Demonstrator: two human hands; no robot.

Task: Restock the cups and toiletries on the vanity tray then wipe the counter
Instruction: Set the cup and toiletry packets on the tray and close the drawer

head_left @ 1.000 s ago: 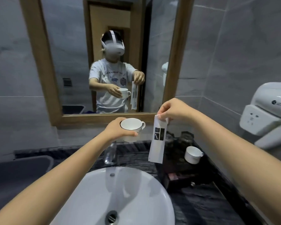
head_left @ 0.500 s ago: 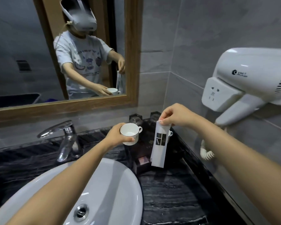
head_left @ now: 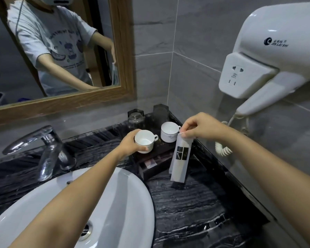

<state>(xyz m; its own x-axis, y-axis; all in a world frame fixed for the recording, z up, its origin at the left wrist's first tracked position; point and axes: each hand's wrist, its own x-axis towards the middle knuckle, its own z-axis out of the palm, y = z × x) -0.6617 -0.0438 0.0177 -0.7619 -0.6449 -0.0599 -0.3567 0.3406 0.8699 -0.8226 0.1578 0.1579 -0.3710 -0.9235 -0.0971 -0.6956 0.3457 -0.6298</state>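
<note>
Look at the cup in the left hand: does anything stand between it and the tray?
Nothing visible does. The left hand holds the cup over the tray's front left part. A second cup stands further right and two glasses at the back, all clear of it.

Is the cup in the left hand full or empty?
Empty: the cup, held in the left hand, shows a bare white bottom.

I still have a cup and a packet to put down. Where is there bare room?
Free: the dark marble counter between the white sink and the right wall. Crowded: the dark vanity tray, holding a white mug and two glass tumblers.
</note>
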